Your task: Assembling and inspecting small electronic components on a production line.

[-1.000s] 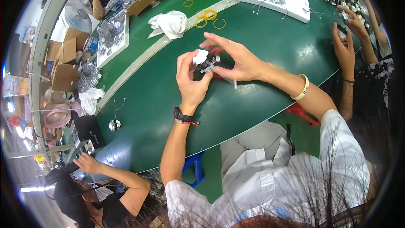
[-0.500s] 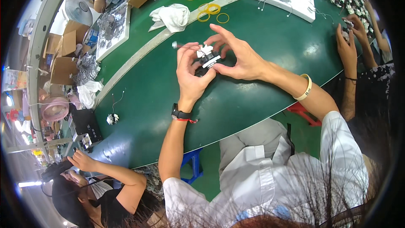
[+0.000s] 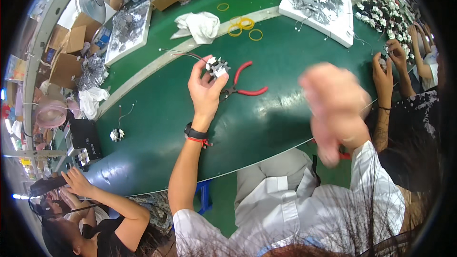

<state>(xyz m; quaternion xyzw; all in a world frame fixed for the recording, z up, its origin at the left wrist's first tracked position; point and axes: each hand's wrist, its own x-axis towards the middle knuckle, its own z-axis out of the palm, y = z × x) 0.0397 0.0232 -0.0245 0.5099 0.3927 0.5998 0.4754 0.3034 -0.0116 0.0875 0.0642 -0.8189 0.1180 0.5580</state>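
My left hand [image 3: 205, 93] is closed around a small black-and-white assembly [image 3: 218, 68], pinched between thumb and fingers above the green table [image 3: 185, 147]. Thin wires [image 3: 183, 54] trail from it to the left, ending in a tiny white connector. Just right of that hand, red-handled pliers [image 3: 253, 92] lie on the table with handles spread; their jaws are partly behind my thumb and wrist. Off to the right, near the table's front edge, my right hand [image 3: 335, 107] is smeared by motion, so its fingers cannot be read.
A similar wired assembly [image 3: 117, 134] lies at the left. Beyond a pale divider strip [image 3: 138, 78] are a white cloth [image 3: 202, 26] and yellow rubber bands [image 3: 245, 24]. A white foam tray [image 3: 316, 14] of parts stands far right. Co-workers' hands [image 3: 383, 74] are at both sides.
My right hand has left the assembly and swung right and toward me. My left hand keeps hold, with the assembly turned and slightly lower left. The red-handled pliers now show on the table.
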